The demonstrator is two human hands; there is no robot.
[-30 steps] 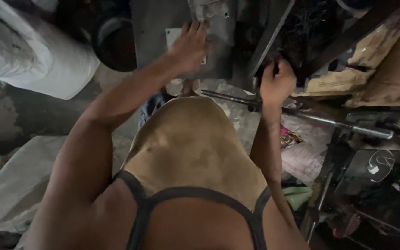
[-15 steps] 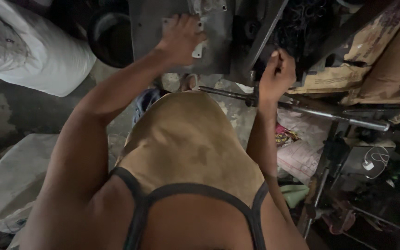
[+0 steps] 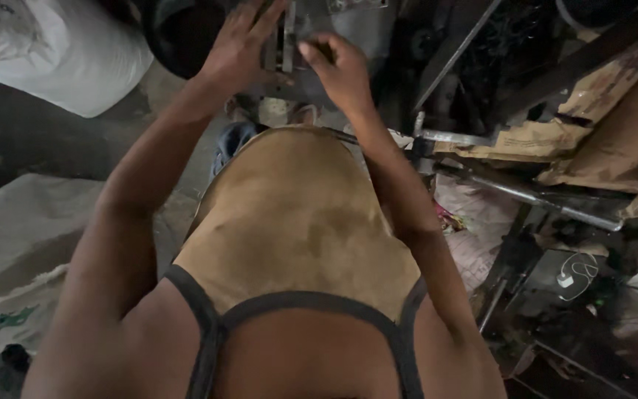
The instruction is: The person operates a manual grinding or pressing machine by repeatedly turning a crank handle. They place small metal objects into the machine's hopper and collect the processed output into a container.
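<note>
At top edge of grey machine point(image 3: 356, 29): left hand point(image 3: 241, 48) spread flat on metal part point(image 3: 287, 44), right hand point(image 3: 341, 70) pinching it; grip unclear; best steadied firmly.

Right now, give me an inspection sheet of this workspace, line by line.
Surface: dusty concrete floor, partly covered by grey sacking.
Job's things: grey metal machine part with a thin upright metal strip.
Clutter: full white sack, torn cardboard, steel bar.
Hands: left hand spread on the machine part beside the strip; right hand at the part, fingers curled, its grip hidden.
Cables: white wire with a small plug lower right.
Surroundings: dim, dark machine frame upper right; sandalled feet below.
</note>
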